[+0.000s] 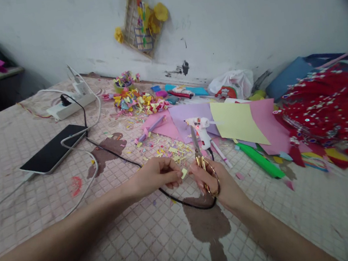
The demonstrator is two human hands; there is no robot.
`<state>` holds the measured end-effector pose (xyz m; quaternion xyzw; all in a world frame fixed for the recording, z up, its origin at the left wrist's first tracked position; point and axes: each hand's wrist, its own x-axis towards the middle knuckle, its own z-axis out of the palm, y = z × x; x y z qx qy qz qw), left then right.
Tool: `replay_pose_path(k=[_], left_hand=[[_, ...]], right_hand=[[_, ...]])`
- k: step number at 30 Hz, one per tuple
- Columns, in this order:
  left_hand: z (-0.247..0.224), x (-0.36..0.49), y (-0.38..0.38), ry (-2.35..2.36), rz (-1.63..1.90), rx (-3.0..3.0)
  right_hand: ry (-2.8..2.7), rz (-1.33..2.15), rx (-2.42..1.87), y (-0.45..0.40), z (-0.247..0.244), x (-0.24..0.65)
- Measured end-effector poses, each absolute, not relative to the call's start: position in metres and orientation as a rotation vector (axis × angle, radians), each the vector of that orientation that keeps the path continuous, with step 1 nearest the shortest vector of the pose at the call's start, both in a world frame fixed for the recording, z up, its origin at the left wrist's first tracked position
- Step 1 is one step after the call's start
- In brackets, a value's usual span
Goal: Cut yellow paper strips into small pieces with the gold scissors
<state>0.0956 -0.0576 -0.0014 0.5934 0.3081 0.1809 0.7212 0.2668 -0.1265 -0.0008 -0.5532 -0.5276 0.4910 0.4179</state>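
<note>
Between thumb and fingers, my left hand [163, 173] pinches a small pale yellow paper piece [184, 173]. Gold-handled scissors [198, 153] are gripped in my right hand [210, 178], their blades pointing up and away from me. The fingertips of both hands are close together around the paper piece. Just beyond them lie many small yellow and pink paper scraps [173, 151]. A white glue gun [202, 130] rests behind the scissors, partly on coloured paper sheets [237, 119].
At left lie a black phone [54, 148] and a white power strip [71, 107] with cables. A black cord [189, 205] runs under my hands. Paper pieces [137, 102] are heaped at the back. A green marker-like tube [260, 160] and red beaded cloth [329, 107] lie right.
</note>
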Motion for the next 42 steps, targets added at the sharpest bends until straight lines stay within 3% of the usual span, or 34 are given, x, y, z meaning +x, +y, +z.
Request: replay_pose_path(k=[13,42], left_hand=[[0.003,0.096,-0.056,0.702,0.809,1.109],[0.001,0.101,-0.063,0.676,0.864,0.881]], right_hand=[[-1.366,1.373,-1.451,-0.142,-0.003,0.253],[-1.532,1.159,-1.528,-0.143,-0.009,0.249]])
